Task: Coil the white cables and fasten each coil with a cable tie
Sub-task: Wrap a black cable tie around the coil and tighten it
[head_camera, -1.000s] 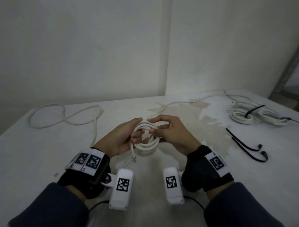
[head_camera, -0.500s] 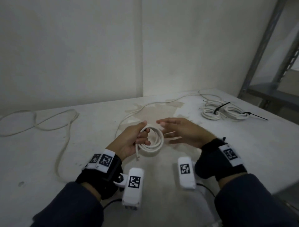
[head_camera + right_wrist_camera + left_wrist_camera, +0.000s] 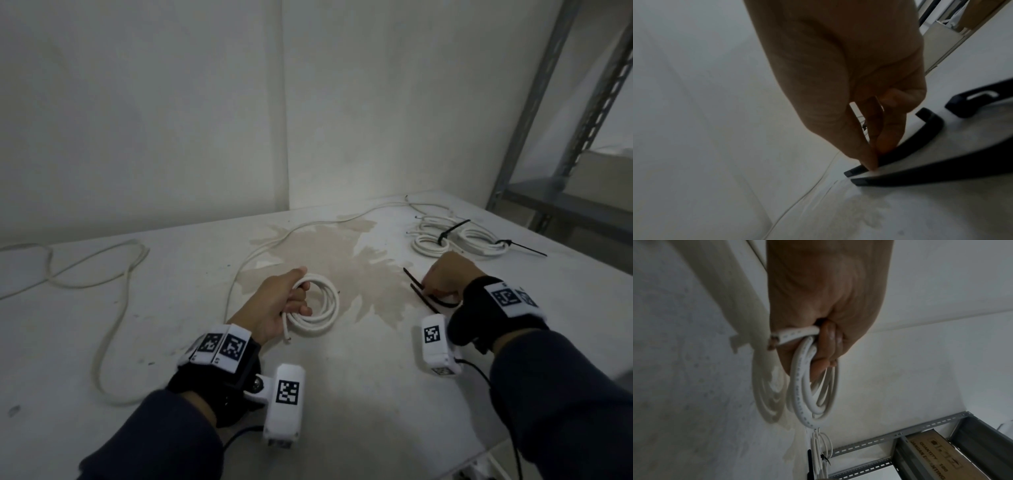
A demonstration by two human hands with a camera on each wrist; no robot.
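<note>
My left hand grips a small coil of white cable just above the white table, near its middle. In the left wrist view the fingers curl through the coil, and the cut cable end sticks out beside them. To the right, my right hand is down on the table at two black cable ties. The right wrist view shows its thumb and forefinger pinching one tie near its tip. The other tie lies alongside, untouched.
Two coils fastened with black ties lie at the back right. A loose white cable sprawls over the left side, and another runs towards the back corner. A grey metal rack stands beyond the right edge, with a cardboard box on it.
My right hand let go of the coil and moved right, down onto the black cable ties. The left hand kept holding the coil. My view swung to the right.
</note>
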